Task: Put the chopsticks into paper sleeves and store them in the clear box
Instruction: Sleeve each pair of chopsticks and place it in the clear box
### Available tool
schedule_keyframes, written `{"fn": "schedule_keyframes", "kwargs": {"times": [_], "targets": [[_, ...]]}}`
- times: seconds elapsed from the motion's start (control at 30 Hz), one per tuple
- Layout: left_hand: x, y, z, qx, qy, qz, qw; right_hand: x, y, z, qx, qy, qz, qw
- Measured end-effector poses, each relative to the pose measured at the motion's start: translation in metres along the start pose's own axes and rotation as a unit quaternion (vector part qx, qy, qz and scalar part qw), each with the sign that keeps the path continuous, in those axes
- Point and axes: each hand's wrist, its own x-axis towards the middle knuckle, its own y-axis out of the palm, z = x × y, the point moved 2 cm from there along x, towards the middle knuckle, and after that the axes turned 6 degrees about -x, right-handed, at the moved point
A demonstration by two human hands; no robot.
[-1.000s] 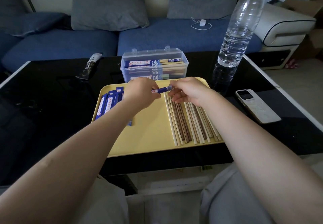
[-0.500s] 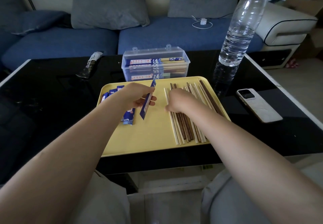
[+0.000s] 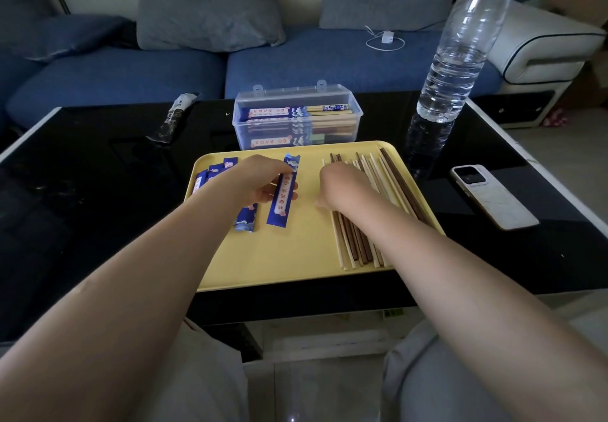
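A glossy black glass table (image 3: 98, 171) with a white edge fills the middle of the frame. Behind it, along the top, runs a blue fabric sofa (image 3: 115, 73) with two grey cushions (image 3: 207, 7) against a pale wall. A white padded armrest (image 3: 539, 46) sits at upper right above light floor tiles (image 3: 566, 145).

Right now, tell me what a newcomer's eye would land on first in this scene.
The yellow tray at the middle of the black table stands out first. Over it, the left hand holds a blue paper sleeve, while the right hand rests on the row of loose chopsticks on the tray's right side. Just behind the tray sits the clear box with sleeved chopsticks inside, and a tall water bottle rises at the right.
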Motion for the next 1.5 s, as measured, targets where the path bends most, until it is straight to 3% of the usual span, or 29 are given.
{"fn": "schedule_keyframes", "kwargs": {"times": [0.17,0.3,0.47,0.73,0.83,0.93,1.1,1.23,1.5], "targets": [[-0.002,0.002,0.000,-0.012,-0.016,-0.006,1.000,-0.005,-0.009,-0.021,0.163,0.026,-0.002,0.986],[0.002,0.004,0.003,0.012,-0.017,-0.015,1.000,-0.006,-0.013,-0.033,0.297,0.027,0.020,0.954],[0.002,0.010,0.006,0.060,-0.002,-0.013,0.998,-0.005,-0.010,-0.036,0.346,0.017,0.026,0.938],[0.004,0.011,0.002,0.075,0.005,-0.017,0.997,-0.008,-0.029,-0.046,0.484,-0.057,-0.010,0.873],[0.001,0.011,0.001,0.083,0.010,-0.011,0.996,-0.008,-0.033,-0.050,0.490,-0.062,-0.037,0.869],[0.001,0.010,0.003,0.073,-0.001,-0.011,0.997,-0.006,-0.034,-0.055,0.459,-0.068,-0.124,0.877],[-0.001,0.012,0.003,0.054,-0.018,-0.010,0.998,-0.002,-0.040,-0.057,0.489,-0.042,-0.242,0.837],[-0.001,0.016,0.001,0.084,-0.012,-0.010,0.996,0.002,-0.042,-0.058,0.567,0.006,-0.229,0.791],[-0.010,0.021,0.000,0.075,0.031,0.082,0.993,0.005,-0.034,-0.063,0.602,0.050,-0.201,0.771]]}}
